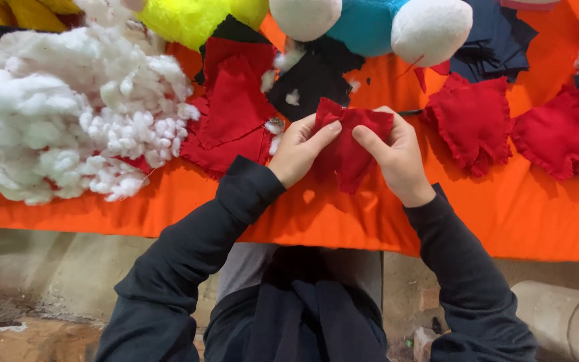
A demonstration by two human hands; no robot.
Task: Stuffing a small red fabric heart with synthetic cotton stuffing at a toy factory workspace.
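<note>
Head view, looking down. A small red cloth piece [350, 144] with a ragged edge is held up between both hands just above the near part of the worktop [517, 208], which is draped in orange fabric. The left hand [299, 149] grips the cloth's left edge, its fingers [321, 136] closed over the front with the forefinger laid flat across the fabric. The right hand [397, 157] grips the right edge, fingers pinched shut on the cloth with the forefinger pointing inward along the front. Both arms wear dark long sleeves [196, 248].

Just left of the held cloth lies a stack of flat red cloth cut-outs [232, 114], partly overlapping a black cloth piece [313, 77]. Further left, a large heap of white stuffing [61, 114] covers the worktop's left part; small tufts lie on the red and black pieces. To the right of the hands lie two stuffed red cushions [474, 121] with frayed edges, one near and one at the frame's right edge. Along the far edge sit a yellow plush toy [189, 20], a blue plush toy with white round parts [370, 23], and a pile of dark blue cloth [497, 40].
</note>
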